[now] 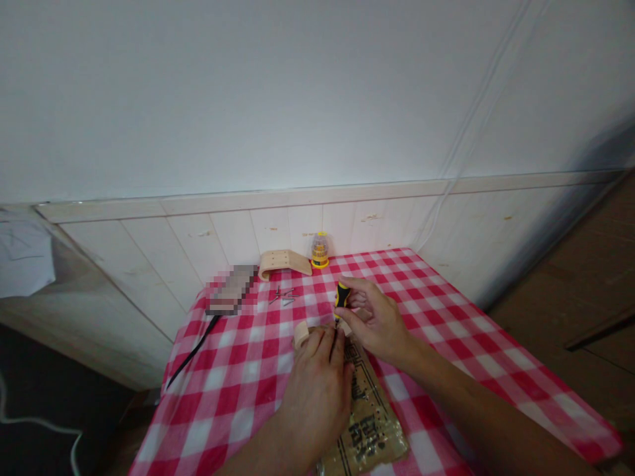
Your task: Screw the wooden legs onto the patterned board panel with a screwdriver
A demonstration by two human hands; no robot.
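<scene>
My right hand (380, 320) is closed around the handle of a yellow and black screwdriver (342, 295). The tool stands nearly upright with its tip down by the fingertips of my left hand (320, 377). Those left fingers press together on a light wooden piece (300, 334), most of which they cover. Whether a screw sits under the tip is too small to tell. Below my hands lies a shiny brown packet (370, 423) with dark printing, partly hidden by my left hand and forearm.
Several loose screws (282, 295) lie beyond my hands. Behind them are a curved wooden board (284, 261) with holes and a yellow-based clear bit case (320, 251). A blurred-out flat object (233, 291) with a black strap (196, 350) is at left. The checkered tablecloth (223, 377) meets the wall.
</scene>
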